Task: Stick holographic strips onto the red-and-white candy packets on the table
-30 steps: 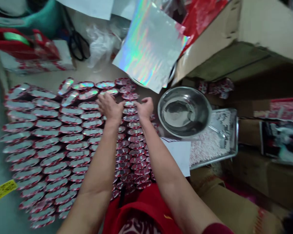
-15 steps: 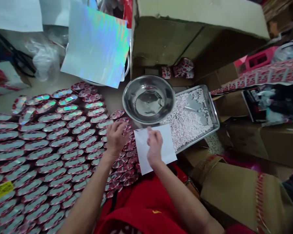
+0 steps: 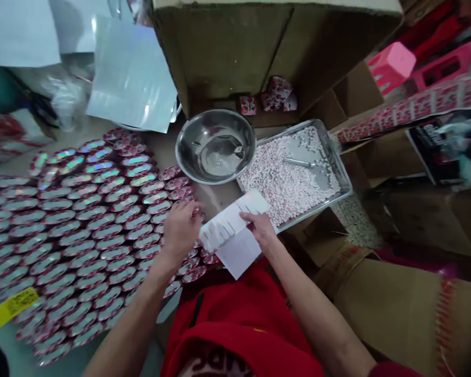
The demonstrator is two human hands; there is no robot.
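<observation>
My right hand (image 3: 261,226) pinches a white sheet (image 3: 223,222), its thumb lying on top. A shiny strip with short dark marks runs along the sheet's upper part, and the plain lower part hangs toward my lap. My left hand (image 3: 180,226) is closed beside the sheet's left end, above the rows of packets. Something small and reddish shows at its fingertips, too small to name. Red-and-white packets (image 3: 113,241) with pale oval tops stand in tight rows on the left. Just beyond the sheet is a metal bowl (image 3: 185,149) with clear, shiny pieces inside.
A metal tray (image 3: 347,188) of small pinkish-white pellets (image 3: 286,193), with a metal tool (image 3: 299,163) on them, sits right of the bowl. Behind stands a large open carton (image 3: 227,57) holding a few small packets. Silvery sheets (image 3: 133,73) lie at the back left; a taped carton (image 3: 388,309) is at right.
The sheet now lies turned in my right hand, showing its marked shiny strip. My left hand has closed and dropped slightly. The view has shifted.
</observation>
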